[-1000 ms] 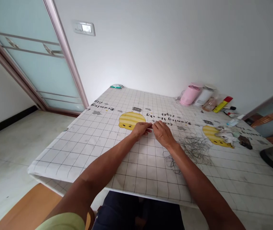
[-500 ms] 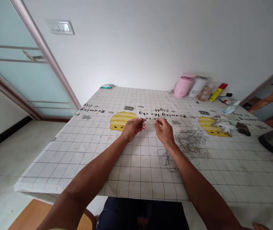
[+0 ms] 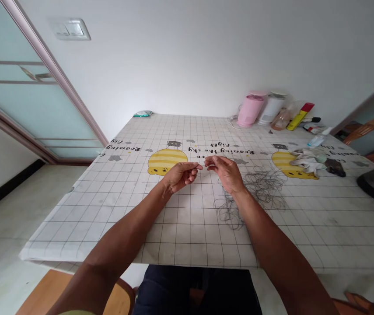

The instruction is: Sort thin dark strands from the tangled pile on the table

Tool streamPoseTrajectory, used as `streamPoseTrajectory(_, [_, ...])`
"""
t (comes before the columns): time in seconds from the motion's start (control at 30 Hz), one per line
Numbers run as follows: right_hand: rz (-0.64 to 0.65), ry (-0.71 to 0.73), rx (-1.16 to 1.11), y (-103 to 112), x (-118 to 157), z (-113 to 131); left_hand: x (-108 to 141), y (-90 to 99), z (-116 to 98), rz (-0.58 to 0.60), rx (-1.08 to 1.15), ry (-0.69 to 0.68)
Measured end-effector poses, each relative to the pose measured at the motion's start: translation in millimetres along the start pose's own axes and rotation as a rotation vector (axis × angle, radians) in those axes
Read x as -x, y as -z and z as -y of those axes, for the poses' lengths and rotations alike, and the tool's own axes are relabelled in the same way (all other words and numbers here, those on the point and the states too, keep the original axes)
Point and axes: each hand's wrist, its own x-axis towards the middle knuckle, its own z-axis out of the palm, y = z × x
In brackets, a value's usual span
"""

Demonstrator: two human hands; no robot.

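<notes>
While the left hand (image 3: pixel 179 176) pinches its fingers (image 3: pixel 191 166) together, the right hand (image 3: pixel 228 174) curls half-open, anything held indiscernible.

Head-worn view (the only one) looks forward and down; table (image 3: pixel 75 227) close below, wall (image 3: pixel 173 57) beyond.

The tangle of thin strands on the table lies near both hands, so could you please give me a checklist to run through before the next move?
1. Left hand and right hand in view: ok, both over the table.
2. Hands apart: ok, a small gap shows between them.
3. Something held in either hand: cannot tell, anything there is too fine to make out.
4. Tangle of thin strands sorted: not ok, it lies in messy loops.
5. Right forearm touching the strands: cannot tell, it hides part of them.
6. Pink container clear of the strands: ok, it stands back by the wall.
</notes>
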Motion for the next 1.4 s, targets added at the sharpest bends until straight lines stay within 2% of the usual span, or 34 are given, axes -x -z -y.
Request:
streamPoseTrajectory(0.2, [0.106, 0.003, 0.032, 1.6, 1.9, 4.6, 4.0, 6.7, -11.7, 0.008, -0.092, 0.061])
streamPoseTrajectory(0.37, [0.144, -0.031, 0.058, 3.3, 2.6, 8.2, 5.5, 15.4, -17.2, 0.113, -0.179, 0.119])
streamPoseTrajectory(0.63, [0.050, 0.051, 0.001, 1.3, 2.0, 9.3, 0.7, 11.1, -11.2, 0.023, -0.025, -0.033])
streamPoseTrajectory(1.0, [0.213, 0.084, 0.119, -0.9, 5.5, 12.7, 6.8, 11.7, -21.0, 0.136, 0.006, 0.045])
streamPoseTrajectory(1.23, [0.174, 0.062, 0.068, 1.4, 2.4, 4.6, 6.2, 12.3, -22.0, 0.080, -0.058, 0.109])
streamPoseTrajectory(1.4, [0.146, 0.123, 0.087, -0.7, 2.3, 8.0, 4.0, 9.9, -16.9, 0.009, -0.010, 0.139])
